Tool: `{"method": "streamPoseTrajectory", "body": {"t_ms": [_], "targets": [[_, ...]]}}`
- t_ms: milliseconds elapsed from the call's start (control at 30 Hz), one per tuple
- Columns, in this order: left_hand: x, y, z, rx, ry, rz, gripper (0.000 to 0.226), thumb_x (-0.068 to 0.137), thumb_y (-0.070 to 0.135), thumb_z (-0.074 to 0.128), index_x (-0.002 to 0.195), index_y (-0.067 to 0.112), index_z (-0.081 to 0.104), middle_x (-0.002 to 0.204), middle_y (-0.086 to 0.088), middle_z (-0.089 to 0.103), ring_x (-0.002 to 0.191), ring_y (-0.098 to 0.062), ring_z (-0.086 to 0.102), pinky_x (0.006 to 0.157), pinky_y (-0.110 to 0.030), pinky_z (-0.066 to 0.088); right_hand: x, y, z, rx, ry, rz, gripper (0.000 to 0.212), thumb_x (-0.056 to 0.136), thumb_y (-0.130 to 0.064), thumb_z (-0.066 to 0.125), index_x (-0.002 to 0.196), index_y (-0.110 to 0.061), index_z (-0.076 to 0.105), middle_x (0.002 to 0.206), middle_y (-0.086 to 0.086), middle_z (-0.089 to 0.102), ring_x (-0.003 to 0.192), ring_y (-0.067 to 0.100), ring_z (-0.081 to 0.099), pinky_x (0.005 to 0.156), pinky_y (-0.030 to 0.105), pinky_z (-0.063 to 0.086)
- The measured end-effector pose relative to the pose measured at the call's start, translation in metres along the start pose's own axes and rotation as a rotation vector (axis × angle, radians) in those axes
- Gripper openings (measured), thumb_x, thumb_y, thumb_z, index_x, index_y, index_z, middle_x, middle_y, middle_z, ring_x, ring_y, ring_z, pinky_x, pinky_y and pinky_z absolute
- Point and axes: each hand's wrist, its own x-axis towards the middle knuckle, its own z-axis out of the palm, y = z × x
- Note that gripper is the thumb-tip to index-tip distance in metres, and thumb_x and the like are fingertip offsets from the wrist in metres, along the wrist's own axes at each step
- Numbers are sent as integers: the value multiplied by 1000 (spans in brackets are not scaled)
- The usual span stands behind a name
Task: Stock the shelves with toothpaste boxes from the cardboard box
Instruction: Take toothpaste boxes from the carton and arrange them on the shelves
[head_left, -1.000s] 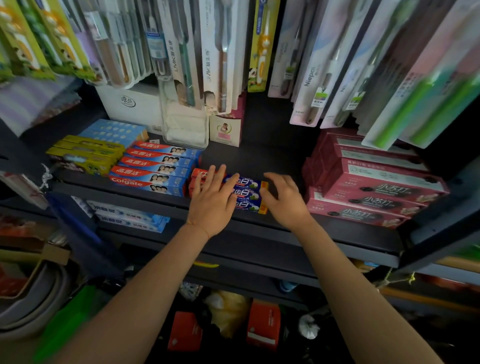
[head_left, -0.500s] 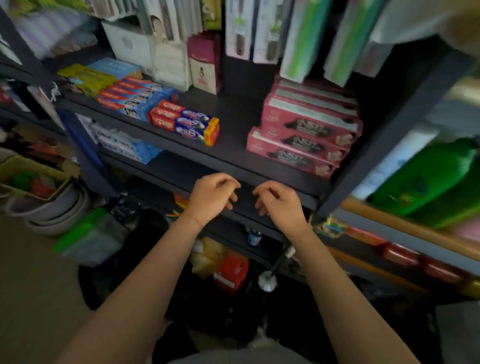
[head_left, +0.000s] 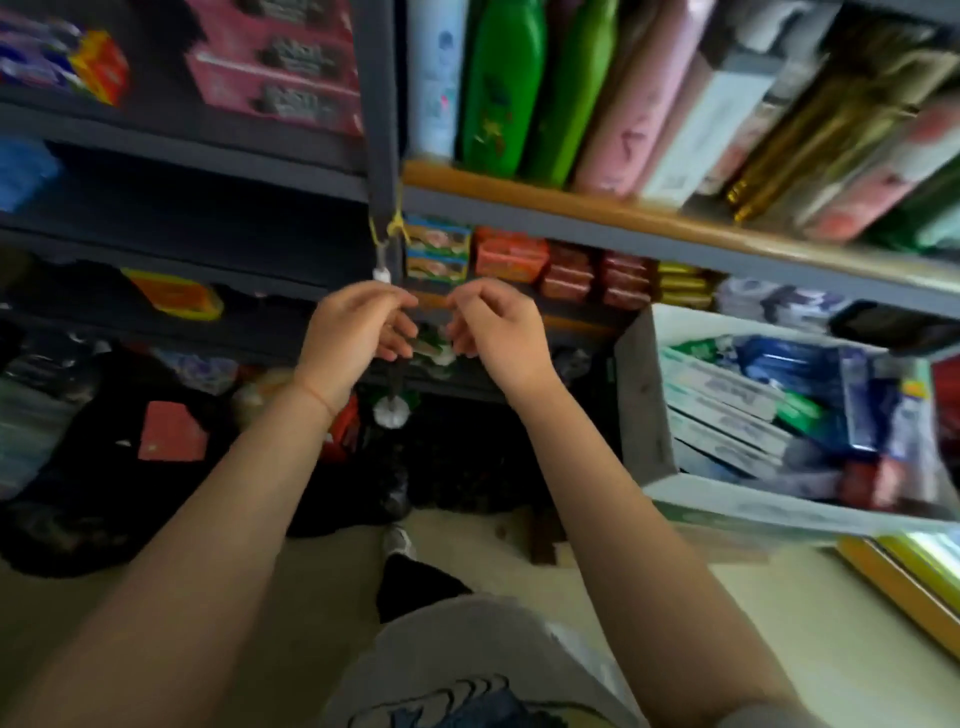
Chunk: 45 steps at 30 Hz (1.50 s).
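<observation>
Both hands, left hand (head_left: 358, 332) and right hand (head_left: 493, 332), loosely curled and empty; toothpaste boxes (head_left: 727, 410) in the cardboard box (head_left: 644, 415) look light, rigid, best gripped across long sides.

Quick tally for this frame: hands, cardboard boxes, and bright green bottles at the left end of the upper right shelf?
Hands: 2 (left hand, right hand)
Cardboard box: 1
Green bottles: 2
Total: 5

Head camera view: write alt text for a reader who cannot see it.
Two empty hands, left hand and right hand, hang loosely curled before dark shelves. At right, an open cardboard box holds toothpaste boxes; green bottles stand above.
</observation>
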Motion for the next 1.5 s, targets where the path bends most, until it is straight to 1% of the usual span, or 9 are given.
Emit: {"method": "streamPoseTrajectory", "body": {"t_ms": [167, 333, 533, 700, 800, 1000, 1133, 1267, 1500], "targets": [[-66, -37, 69, -13, -67, -88, 24, 101, 15, 49, 87, 17, 68, 70, -5, 66, 51, -17, 59, 51, -26, 45, -71, 48, -68, -158, -49, 132, 17, 99, -19, 50, 90, -18, 65, 74, 1, 64, 52, 13, 59, 54, 26, 46], [-103, -38, 136, 57, -177, -113, 21, 103, 20, 48, 104, 12, 67, 84, -8, 65, 62, -19, 62, 59, -30, 47, -96, 69, -139, -232, 28, 131, 13, 96, -16, 51, 96, -18, 64, 80, -2, 63, 55, 10, 60, 55, 23, 47], [-104, -19, 248, 83, -179, -74, 21, 101, 17, 47, 95, 15, 67, 75, -4, 64, 55, -16, 61, 56, -26, 45, -90, 89, -242, -267, 68, 106, 12, 92, -17, 55, 100, -20, 63, 79, -2, 62, 68, 17, 61, 64, 34, 48], [-96, -9, 374, 83, -196, -88, 18, 98, 17, 53, 89, 16, 68, 71, -3, 65, 50, -14, 61, 52, -25, 45, -70, 128, -375, -392, 130, 127, 26, 91, -15, 57, 117, -13, 61, 105, 5, 61, 89, 19, 57, 70, 27, 40], [-92, -8, 431, 102, -209, -91, 17, 97, 17, 53, 91, 18, 69, 72, -1, 66, 54, -15, 63, 51, -24, 47, -52, 159, -442, -536, 261, 110, 36, 89, -12, 60, 124, -9, 56, 122, 15, 52, 110, 31, 51, 88, 36, 44], [-95, -5, 488, 165, -203, -111, 15, 97, 18, 54, 96, 16, 69, 78, -3, 68, 63, -17, 63, 57, -28, 50, -32, 179, -493, -890, 456, 120, 61, 77, -8, 60, 136, -3, 45, 144, 28, 36, 128, 44, 37, 102, 50, 36], [-95, -4, 501, 191, -155, -135, 16, 98, 15, 53, 97, 13, 69, 78, -4, 66, 60, -16, 61, 54, -25, 49, -18, 186, -511, -864, 564, -6, 51, 70, -1, 61, 121, 3, 54, 120, 29, 50, 105, 47, 50, 84, 51, 49], [-97, -8, 507, 210, -172, -171, 18, 98, 14, 52, 100, 10, 69, 81, -7, 66, 57, -15, 61, 55, -25, 49, -18, 193, -530, -803, 264, 225, 44, 92, -28, 58, 126, -6, 42, 123, 18, 52, 101, 38, 59, 78, 47, 52], [-99, -5, 520, 259, -262, -192, 14, 97, 22, 59, 104, 16, 69, 93, -9, 71, 67, -15, 66, 60, -26, 51, -27, 173, -535, -652, 189, 46, 32, 91, -28, 59, 118, -15, 49, 86, 3, 62, 77, 27, 61, 63, 33, 47]]}}
